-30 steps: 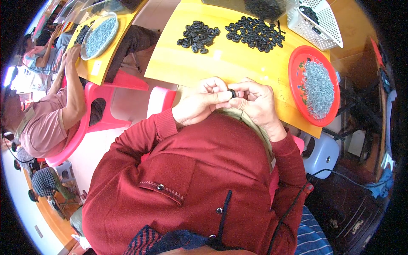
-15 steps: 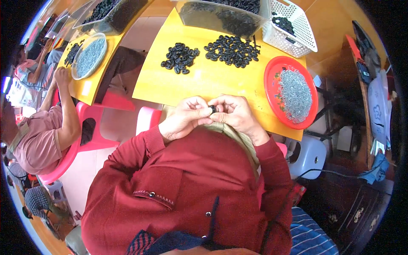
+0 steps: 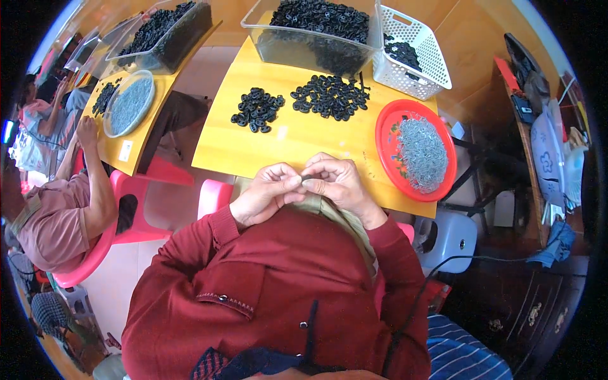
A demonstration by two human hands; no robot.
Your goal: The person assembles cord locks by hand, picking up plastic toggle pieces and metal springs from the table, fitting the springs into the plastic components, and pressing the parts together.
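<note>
My left hand [image 3: 271, 194] and my right hand [image 3: 337, 185] meet just in front of the yellow table's near edge. Thumbs and fingertips of both pinch a small black part [image 3: 306, 180], mostly hidden by the fingers. Beyond them on the tabletop lie two piles of black oval ring-like pieces, a smaller left pile [image 3: 257, 110] and a wider right pile [image 3: 330, 97]. To the right, a red round tray [image 3: 384, 140] bears a heap of small silvery metal pieces [image 3: 423, 156].
A clear plastic bin [image 3: 304, 52] full of black pieces stands at the table's far side, beside a white perforated basket [image 3: 437, 81]. Leftward, another person [image 3: 60, 209] sits at a second yellow table [image 3: 130, 147]. A blue-grey stool [image 3: 453, 244] is at right.
The whole view has shifted, so the table sits lower and slightly left in the picture. The black part is now more covered by my fingers; both hands remain together.
</note>
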